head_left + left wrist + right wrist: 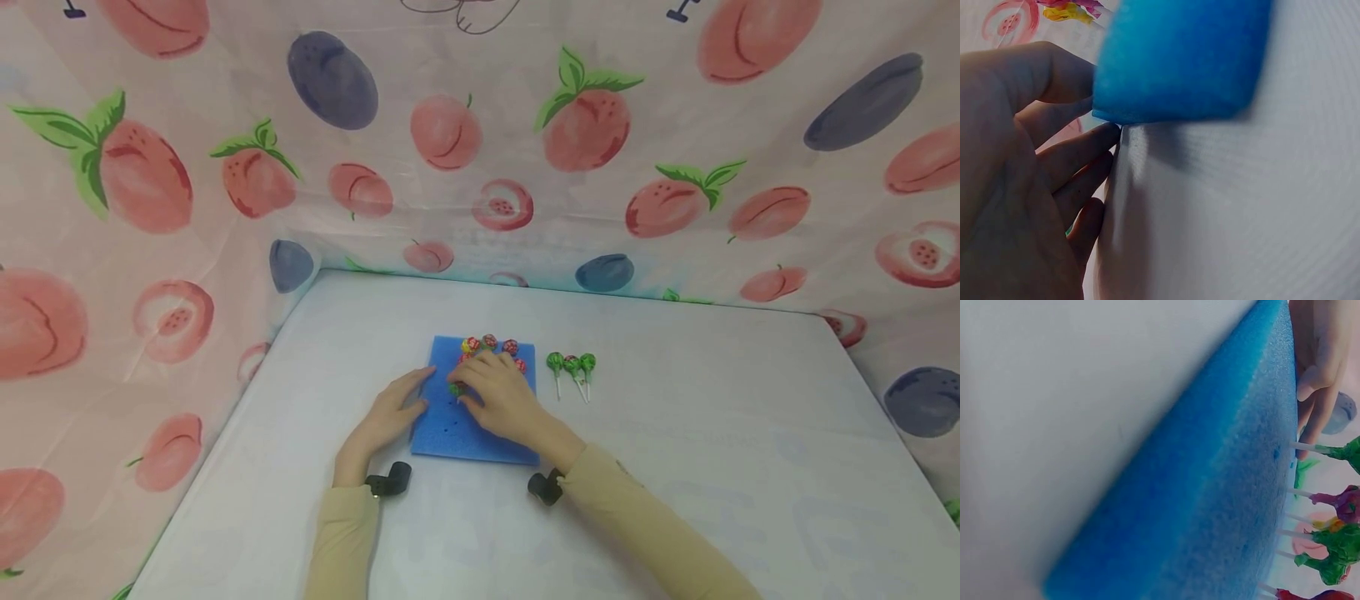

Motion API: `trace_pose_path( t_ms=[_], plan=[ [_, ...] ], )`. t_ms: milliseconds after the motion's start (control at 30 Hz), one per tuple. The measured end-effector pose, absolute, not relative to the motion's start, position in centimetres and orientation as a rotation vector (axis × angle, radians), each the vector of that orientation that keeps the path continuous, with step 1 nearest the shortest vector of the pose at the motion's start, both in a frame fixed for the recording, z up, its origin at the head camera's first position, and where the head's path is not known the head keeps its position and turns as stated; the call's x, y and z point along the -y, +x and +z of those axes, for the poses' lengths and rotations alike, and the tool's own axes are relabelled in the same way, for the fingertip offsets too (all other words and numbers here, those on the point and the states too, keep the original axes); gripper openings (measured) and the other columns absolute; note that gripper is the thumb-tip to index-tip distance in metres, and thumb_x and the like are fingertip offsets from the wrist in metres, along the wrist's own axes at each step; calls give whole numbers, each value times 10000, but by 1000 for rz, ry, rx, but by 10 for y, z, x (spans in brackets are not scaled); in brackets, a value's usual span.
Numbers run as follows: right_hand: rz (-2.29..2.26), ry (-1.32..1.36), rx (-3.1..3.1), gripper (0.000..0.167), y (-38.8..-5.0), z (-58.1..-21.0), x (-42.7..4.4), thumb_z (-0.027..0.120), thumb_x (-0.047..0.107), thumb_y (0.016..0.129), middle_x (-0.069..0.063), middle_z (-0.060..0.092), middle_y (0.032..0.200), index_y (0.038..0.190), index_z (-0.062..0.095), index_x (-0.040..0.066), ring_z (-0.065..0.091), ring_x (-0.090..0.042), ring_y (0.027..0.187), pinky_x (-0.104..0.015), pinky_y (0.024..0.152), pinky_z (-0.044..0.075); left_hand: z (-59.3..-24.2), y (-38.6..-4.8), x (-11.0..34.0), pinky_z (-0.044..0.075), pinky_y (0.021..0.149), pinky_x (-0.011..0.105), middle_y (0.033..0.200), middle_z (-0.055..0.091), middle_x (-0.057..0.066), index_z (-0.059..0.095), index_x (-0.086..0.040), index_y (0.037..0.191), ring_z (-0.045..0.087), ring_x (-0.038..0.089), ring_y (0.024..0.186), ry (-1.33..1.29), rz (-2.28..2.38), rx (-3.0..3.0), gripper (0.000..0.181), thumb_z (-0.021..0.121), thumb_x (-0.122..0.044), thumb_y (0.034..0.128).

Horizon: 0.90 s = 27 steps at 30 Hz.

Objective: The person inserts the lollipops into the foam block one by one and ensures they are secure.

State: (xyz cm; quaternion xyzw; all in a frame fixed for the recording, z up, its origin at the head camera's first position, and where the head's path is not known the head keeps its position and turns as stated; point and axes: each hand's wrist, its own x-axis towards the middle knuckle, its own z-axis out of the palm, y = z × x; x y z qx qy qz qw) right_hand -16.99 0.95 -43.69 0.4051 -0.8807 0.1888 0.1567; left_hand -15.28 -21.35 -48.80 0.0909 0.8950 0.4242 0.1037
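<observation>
A blue foam block [480, 437] lies on the white table, with several wrapped lollipops [511, 346] standing upright by their sticks in its far half. My right hand [504, 398] reaches over the block and pinches a green lollipop [455, 389] between thumb and fingers. That hand covers part of the other lollipops. At the block's left edge, my left hand [387, 417] rests with fingers spread and fingertips touching the foam [1172, 75]. In the right wrist view, white sticks enter the foam below green lollipops [1335, 540]; the right hand is out of that frame.
To the right of the block lie green-wrapped lollipops [555, 362] with white sticks, close together on the table [712, 433]. Small dark holes [451, 423] show in the block's near left part. A fruit-print cloth [442, 212] hangs behind and at the left.
</observation>
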Motion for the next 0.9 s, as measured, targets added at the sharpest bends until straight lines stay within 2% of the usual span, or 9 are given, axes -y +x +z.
trace_pose_path(
  t_ms=[333,733,900],
  plan=[
    [575,1127,2530,338,-170,-438,-22,728,177,842,56,679,1182,1169,658,223,555,-143,1104,-355,884,441,-487,-152,214,203,1206,559,1569,320,114,353,-193,1495,235,348,1473,282,1253,-2641,534,479,-176,977],
    [622,1063,2602,249,-166,-429,-54,672,172,882,26,687,1132,1131,676,179,557,-169,1077,-361,848,436,-485,-152,214,193,1212,550,1575,308,112,337,-188,1502,224,344,1478,286,1258,-2637,535,470,-175,984],
    [639,1010,2623,244,-163,-429,-73,675,168,879,0,683,1133,1123,677,166,555,-189,1073,-402,897,441,-485,-152,213,194,1211,553,1575,308,111,335,-193,1503,221,343,1479,288,1255,-2637,536,471,-180,985]
  ],
)
